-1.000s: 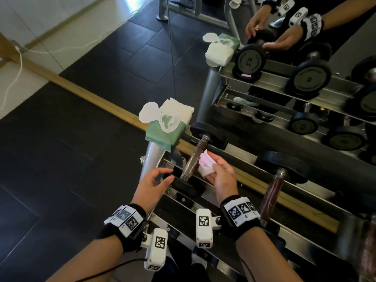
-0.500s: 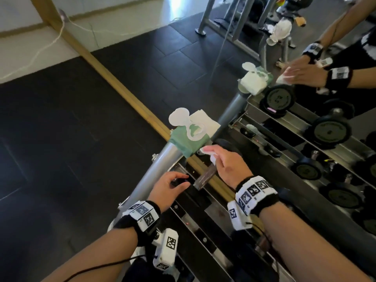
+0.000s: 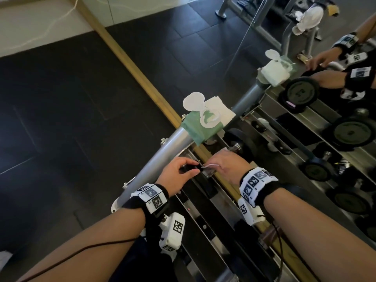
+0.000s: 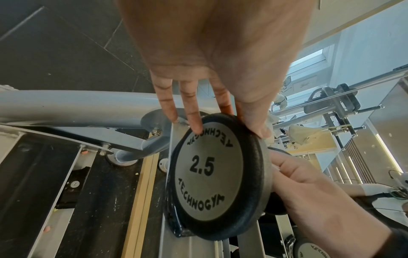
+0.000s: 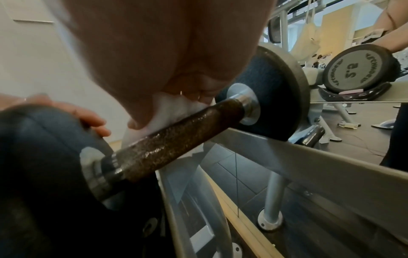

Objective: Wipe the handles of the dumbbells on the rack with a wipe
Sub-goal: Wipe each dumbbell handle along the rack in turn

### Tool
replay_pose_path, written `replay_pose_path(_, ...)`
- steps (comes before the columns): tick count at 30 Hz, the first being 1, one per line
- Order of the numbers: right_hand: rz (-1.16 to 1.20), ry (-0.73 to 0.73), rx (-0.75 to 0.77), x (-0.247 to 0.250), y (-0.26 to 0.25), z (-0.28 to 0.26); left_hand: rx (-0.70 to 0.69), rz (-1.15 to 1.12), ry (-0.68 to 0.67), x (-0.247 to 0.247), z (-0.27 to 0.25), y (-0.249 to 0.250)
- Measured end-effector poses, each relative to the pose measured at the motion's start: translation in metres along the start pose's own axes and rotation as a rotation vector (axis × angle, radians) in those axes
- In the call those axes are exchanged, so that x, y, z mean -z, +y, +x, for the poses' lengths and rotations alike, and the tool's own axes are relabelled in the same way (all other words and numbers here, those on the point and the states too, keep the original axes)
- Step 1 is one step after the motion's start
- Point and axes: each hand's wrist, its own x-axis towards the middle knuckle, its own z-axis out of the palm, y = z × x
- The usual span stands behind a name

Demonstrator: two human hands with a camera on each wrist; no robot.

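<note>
A 2.5 dumbbell lies across the rack rails (image 3: 203,220). My left hand (image 3: 189,169) grips the rim of its near plate (image 4: 212,174) between fingers (image 4: 194,122) and thumb. My right hand (image 3: 215,164) holds a white wipe (image 5: 167,111) and presses it onto the brown knurled handle (image 5: 176,137), close to the near plate. In the head view only a sliver of the wipe (image 3: 211,165) shows under the fingers. The far plate (image 5: 276,97) is free. My right hand hides much of the handle in the head view.
A green wipes pack (image 3: 203,123) with its white lid open sits on the rack's grey post (image 3: 162,157). A mirror behind the rack reflects dumbbells (image 3: 301,92) and my hands. Black rubber floor (image 3: 61,119) lies to the left. Another handle (image 3: 268,237) is at lower right.
My right hand slid the wipe from the far end of the handle down to the near end, beside my left hand. The left hand stayed on the near plate.
</note>
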Motion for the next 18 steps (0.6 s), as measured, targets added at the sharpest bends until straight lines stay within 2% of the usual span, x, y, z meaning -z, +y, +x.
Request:
replay_pose_path(2,-0.122,-0.044,0.025,0.003,0.005,-0.001,-0.003,0.003,-0.006,0.000,0.000,0.000)
replay_pose_path(4,-0.215,-0.089,-0.045,0.010,0.013,0.000,-0.008,0.002,-0.016,0.000,-0.001,-0.001)
replay_pose_path(8,-0.040,-0.013,-0.220,0.007,0.009,0.006,-0.012,-0.005,-0.016,0.000,0.000,-0.004)
replay_pose_path(10,0.015,-0.025,-0.209,0.000,0.005,0.006,-0.008,0.003,-0.019,-0.001,0.000,-0.004)
replay_pose_path(13,0.028,-0.060,-0.104,-0.001,0.011,0.000,-0.014,-0.013,-0.020,-0.002,0.000,-0.003)
replay_pose_path(15,0.007,-0.095,-0.127,0.005,0.016,-0.001,-0.013,-0.016,-0.016,-0.003,-0.001,-0.003)
replay_pose_path(18,-0.082,-0.019,-0.233,0.008,0.018,0.003,0.005,-0.021,-0.003,-0.002,-0.001,-0.004)
